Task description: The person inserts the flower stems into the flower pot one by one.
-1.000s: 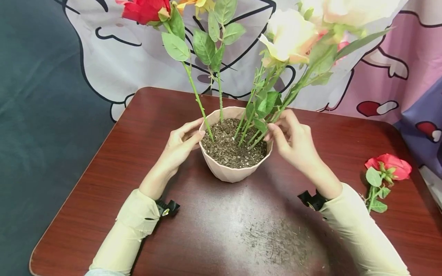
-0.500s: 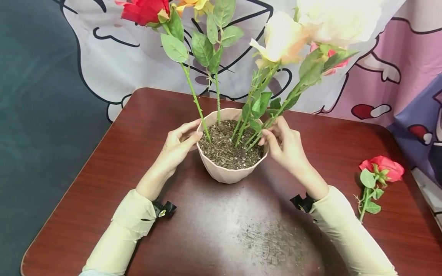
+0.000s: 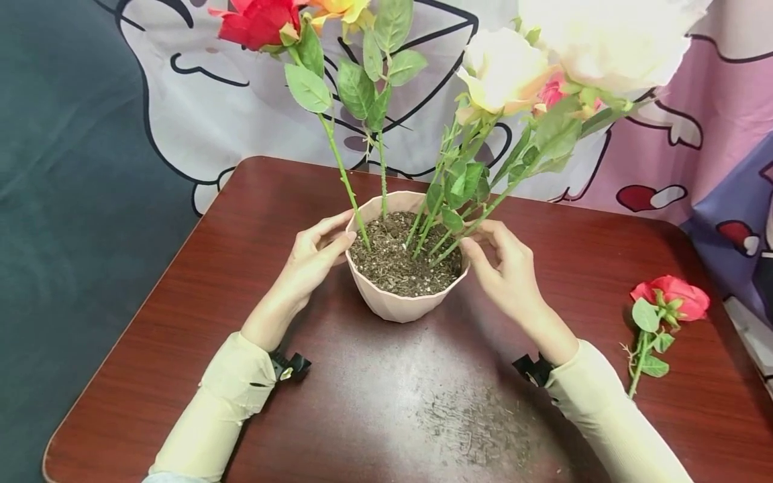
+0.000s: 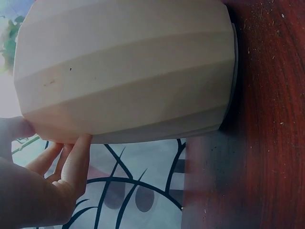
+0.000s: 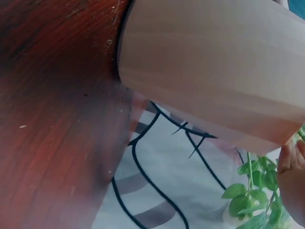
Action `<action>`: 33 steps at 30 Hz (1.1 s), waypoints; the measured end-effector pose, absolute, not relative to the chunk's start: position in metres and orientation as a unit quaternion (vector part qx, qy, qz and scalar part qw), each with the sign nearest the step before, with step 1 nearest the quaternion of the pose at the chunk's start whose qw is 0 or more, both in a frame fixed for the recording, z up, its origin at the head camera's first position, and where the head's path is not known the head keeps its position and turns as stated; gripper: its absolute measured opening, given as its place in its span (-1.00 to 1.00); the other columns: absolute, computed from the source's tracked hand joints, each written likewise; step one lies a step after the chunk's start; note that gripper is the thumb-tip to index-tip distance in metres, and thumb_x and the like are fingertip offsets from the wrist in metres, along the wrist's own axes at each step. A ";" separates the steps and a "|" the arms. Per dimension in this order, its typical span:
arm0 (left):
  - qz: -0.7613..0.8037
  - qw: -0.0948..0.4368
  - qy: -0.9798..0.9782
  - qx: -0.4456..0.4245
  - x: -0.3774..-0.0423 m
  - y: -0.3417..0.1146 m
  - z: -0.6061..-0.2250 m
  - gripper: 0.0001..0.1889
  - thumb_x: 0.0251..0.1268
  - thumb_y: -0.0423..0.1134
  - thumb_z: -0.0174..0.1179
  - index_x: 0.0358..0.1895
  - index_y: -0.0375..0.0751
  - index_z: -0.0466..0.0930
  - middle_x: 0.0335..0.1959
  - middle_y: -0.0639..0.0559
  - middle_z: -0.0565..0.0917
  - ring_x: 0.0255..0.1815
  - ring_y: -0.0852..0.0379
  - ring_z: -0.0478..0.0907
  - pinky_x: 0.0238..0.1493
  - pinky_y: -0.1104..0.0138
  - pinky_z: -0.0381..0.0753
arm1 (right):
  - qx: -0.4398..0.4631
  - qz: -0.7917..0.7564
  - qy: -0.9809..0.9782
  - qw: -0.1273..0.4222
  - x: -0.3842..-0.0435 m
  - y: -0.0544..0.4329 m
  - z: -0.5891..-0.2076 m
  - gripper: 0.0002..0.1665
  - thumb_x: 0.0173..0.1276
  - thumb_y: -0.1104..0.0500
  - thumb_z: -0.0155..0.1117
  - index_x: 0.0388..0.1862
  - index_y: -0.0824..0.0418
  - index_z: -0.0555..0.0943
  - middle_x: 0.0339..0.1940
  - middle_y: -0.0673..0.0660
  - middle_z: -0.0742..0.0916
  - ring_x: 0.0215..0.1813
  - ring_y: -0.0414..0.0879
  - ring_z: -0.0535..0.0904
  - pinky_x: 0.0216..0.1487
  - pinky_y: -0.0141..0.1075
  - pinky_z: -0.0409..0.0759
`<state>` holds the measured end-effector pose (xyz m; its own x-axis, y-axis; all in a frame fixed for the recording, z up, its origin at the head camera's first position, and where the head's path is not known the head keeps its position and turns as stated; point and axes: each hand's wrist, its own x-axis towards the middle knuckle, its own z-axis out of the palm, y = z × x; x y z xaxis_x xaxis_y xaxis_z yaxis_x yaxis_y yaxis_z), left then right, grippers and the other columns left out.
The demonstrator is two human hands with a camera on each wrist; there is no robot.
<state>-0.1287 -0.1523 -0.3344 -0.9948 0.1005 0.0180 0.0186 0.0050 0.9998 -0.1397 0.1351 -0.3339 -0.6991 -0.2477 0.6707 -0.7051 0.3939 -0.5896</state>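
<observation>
A pale pink faceted flower pot [image 3: 401, 305], filled with brown soil [image 3: 392, 261], stands on the table. My left hand [image 3: 308, 258] holds its left side near the rim; in the left wrist view the fingertips [image 4: 82, 139] lie against the outer wall. At the right rim, beside the lowest rose stem [image 3: 492, 206], is my right hand [image 3: 510, 268], thumb and fingers apart. The right wrist view shows its fingertips [image 5: 288, 155] at the rim, partly cut off. Upright in the soil are a red rose [image 3: 256, 23], a yellow rose [image 3: 344, 13] and a cream rose [image 3: 507, 70]. A large white rose [image 3: 610, 40] leans right.
Another red rose [image 3: 673, 298] lies on the dark red table [image 3: 241, 215] to the right. Crumbs of soil [image 3: 477, 422] are scattered near the front. A cartoon-printed cloth [image 3: 199, 134] hangs behind the table.
My right hand has slid down from the rose stem to the pot's rim, and its fingers have loosened. The white rose leaned left, then swung back right. My left hand stays at the pot.
</observation>
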 end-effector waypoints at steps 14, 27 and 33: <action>0.704 0.035 0.708 0.044 -0.130 -0.152 -0.336 -0.53 0.36 -0.29 0.08 0.32 -0.09 0.35 0.16 -0.13 0.49 0.10 0.11 0.47 0.06 0.17 0.55 | 0.182 0.413 -0.852 0.265 -0.108 0.231 -0.344 -0.67 0.21 0.39 0.27 -0.01 0.39 0.55 -0.14 -0.15 0.69 -0.13 -0.44 0.56 -0.14 -0.62 0.45; 0.693 0.029 0.720 0.032 -0.132 -0.155 -0.338 -0.52 0.35 -0.26 0.09 0.34 -0.10 0.33 0.16 -0.15 0.47 0.05 0.17 0.49 -0.09 0.40 0.60 | -0.027 0.238 -0.951 0.197 -0.040 0.366 -0.384 -0.53 0.21 0.20 0.31 0.07 0.35 0.46 -0.29 -0.66 0.33 -0.30 -0.78 0.19 -0.43 -0.46 0.22; 0.692 0.029 0.721 0.032 -0.133 -0.154 -0.339 -0.52 0.35 -0.24 0.10 0.33 -0.09 0.34 0.15 -0.13 0.47 0.03 0.21 0.49 -0.09 0.40 0.61 | -0.105 0.208 -0.969 0.079 -0.023 0.387 -0.395 -0.32 0.23 -0.03 0.30 0.09 0.46 0.37 -0.21 0.40 0.66 -0.46 -0.80 0.14 -0.51 -0.44 0.26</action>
<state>-0.1333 -0.1537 -0.3389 -0.9963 0.0863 0.0033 0.0069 0.0410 0.9991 -0.0227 0.3868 -0.3953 -0.9654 0.2368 0.1096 0.1712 0.8917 -0.4190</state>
